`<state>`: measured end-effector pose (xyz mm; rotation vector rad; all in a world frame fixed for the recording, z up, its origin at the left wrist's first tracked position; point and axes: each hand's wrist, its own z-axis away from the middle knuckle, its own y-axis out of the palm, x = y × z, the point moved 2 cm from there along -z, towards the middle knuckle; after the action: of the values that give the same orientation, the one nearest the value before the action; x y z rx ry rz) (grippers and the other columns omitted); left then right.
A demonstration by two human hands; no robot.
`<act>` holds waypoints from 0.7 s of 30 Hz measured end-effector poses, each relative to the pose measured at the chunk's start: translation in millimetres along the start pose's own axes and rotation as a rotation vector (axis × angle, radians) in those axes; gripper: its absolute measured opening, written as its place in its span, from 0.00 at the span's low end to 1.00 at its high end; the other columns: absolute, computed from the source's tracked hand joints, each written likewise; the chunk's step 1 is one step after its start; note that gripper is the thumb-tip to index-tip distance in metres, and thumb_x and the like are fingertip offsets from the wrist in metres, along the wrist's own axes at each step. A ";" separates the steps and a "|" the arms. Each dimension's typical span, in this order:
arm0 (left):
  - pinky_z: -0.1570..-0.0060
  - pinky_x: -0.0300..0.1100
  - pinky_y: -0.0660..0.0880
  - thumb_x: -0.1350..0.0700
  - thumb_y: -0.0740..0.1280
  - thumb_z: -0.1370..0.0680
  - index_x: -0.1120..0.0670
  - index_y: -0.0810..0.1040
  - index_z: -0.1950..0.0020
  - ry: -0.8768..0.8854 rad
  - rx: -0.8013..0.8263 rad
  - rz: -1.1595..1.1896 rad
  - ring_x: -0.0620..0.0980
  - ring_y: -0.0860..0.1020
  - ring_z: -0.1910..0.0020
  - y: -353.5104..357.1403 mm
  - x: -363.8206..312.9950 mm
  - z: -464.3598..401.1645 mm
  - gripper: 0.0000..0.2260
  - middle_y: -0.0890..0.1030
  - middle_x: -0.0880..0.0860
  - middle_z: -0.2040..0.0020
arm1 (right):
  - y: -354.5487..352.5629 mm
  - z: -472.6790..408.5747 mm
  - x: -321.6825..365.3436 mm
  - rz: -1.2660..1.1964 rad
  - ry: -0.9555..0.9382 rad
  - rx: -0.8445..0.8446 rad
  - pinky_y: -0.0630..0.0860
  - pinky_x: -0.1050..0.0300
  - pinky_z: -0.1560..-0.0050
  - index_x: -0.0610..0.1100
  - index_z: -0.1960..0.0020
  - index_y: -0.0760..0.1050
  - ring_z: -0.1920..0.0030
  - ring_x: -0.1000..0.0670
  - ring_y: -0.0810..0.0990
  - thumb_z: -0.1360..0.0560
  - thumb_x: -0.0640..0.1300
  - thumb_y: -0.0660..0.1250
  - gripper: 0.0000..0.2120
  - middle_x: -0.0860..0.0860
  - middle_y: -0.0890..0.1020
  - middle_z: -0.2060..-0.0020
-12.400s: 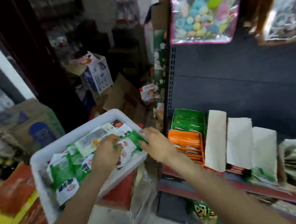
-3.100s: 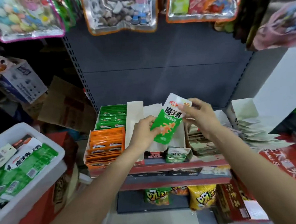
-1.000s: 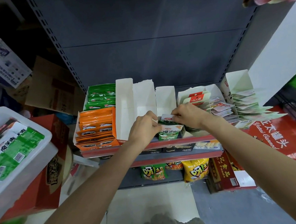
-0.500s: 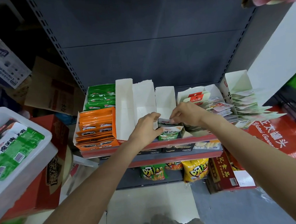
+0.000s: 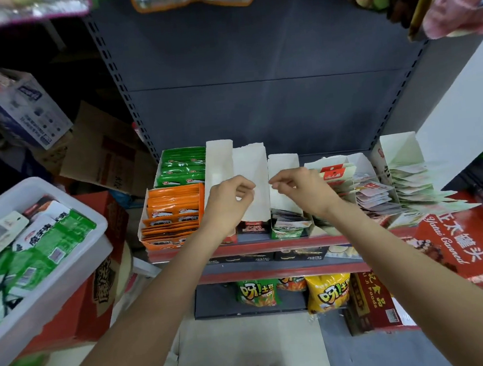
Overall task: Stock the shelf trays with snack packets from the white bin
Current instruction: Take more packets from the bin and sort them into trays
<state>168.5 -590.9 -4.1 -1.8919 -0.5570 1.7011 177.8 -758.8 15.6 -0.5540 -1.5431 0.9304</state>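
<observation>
Above the shelf trays, you are holding both hands level and empty. Your left hand [image 5: 230,201] is hovering with fingers loosely curled in front of a white tray flap [image 5: 251,179], holding nothing. Your right hand [image 5: 297,189] is sitting just beside it, thumb and forefinger drawn close together as if pinching, though no packet is showing between them.

Below your right hand, the green-fronted tray [image 5: 288,225] is holding a few packets, with plenty of room behind them. To its left, the orange tray [image 5: 172,213] and the green tray [image 5: 182,166] behind it are looking full. To the right, two more trays are carrying fanned packets.

The white bin [image 5: 74,266] is sitting well off to your left on a red carton, with green-and-white packets [image 5: 37,246] lying flat inside.

Judging by this, you are between placements: one packet is in, and the hands are free. The next move is calling for a turn left to the bin, a grip on one packet or a small stack, and a carry back to the half-filled tray, label facing front.
</observation>
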 end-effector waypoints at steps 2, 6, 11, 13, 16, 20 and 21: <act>0.58 0.23 0.68 0.61 0.64 0.22 0.55 0.80 0.47 -0.001 -0.097 -0.032 0.43 0.76 0.55 -24.1 3.0 4.4 0.07 0.80 0.49 0.53 | 11.1 -5.5 25.9 -0.009 -0.051 -0.052 0.67 0.67 0.49 0.42 0.40 0.78 0.46 0.49 0.79 0.20 0.41 0.59 0.12 0.48 0.81 0.44; 0.53 0.37 0.74 0.59 0.65 0.23 0.55 0.79 0.49 -0.005 -0.349 -0.136 0.45 0.78 0.55 -89.5 26.0 27.7 0.06 0.81 0.48 0.54 | 49.1 -18.0 89.5 -0.015 -0.185 -0.106 0.72 0.57 0.42 0.43 0.38 0.76 0.45 0.47 0.78 0.20 0.40 0.58 0.14 0.46 0.80 0.43; 0.53 0.48 0.76 0.59 0.64 0.22 0.56 0.79 0.48 -0.166 -0.552 -0.250 0.53 0.79 0.53 -183.8 85.3 72.7 0.06 0.82 0.54 0.53 | 114.0 -31.4 189.2 0.079 -0.413 -0.014 0.66 0.56 0.39 0.41 0.35 0.73 0.39 0.44 0.72 0.20 0.40 0.58 0.15 0.43 0.76 0.41; 0.52 0.47 0.73 0.58 0.63 0.22 0.57 0.79 0.45 -0.256 -0.554 -0.291 0.55 0.79 0.50 -219.6 115.1 93.1 0.08 0.81 0.56 0.49 | 147.3 -39.2 227.9 0.086 -0.446 0.046 0.67 0.52 0.38 0.41 0.34 0.72 0.38 0.43 0.71 0.21 0.40 0.58 0.16 0.42 0.75 0.41; 0.49 0.48 0.72 0.59 0.63 0.22 0.57 0.78 0.43 -0.377 -0.511 -0.343 0.58 0.77 0.46 -270.1 166.8 120.3 0.10 0.80 0.58 0.45 | 198.4 -52.8 280.1 0.120 -0.448 0.144 0.69 0.47 0.37 0.40 0.32 0.69 0.36 0.42 0.70 0.21 0.42 0.59 0.18 0.42 0.72 0.38; 0.45 0.52 0.74 0.58 0.61 0.21 0.58 0.74 0.36 -0.494 -0.306 -0.380 0.60 0.76 0.44 -317.7 247.4 146.7 0.14 0.77 0.60 0.40 | 258.3 -72.1 330.3 0.180 -0.373 0.300 0.67 0.47 0.34 0.42 0.27 0.60 0.31 0.42 0.65 0.20 0.45 0.58 0.23 0.43 0.65 0.30; 0.45 0.53 0.74 0.58 0.61 0.20 0.59 0.73 0.35 -0.515 -0.251 -0.368 0.61 0.76 0.45 -324.9 264.0 150.5 0.15 0.76 0.61 0.39 | 271.8 -77.3 337.0 0.192 -0.339 0.335 0.66 0.47 0.33 0.42 0.25 0.58 0.29 0.42 0.62 0.20 0.46 0.58 0.25 0.43 0.62 0.28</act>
<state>66.2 -158.0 -12.9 -1.3688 -1.2835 1.9227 144.6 -320.7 -6.5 -0.3171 -1.6014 1.4571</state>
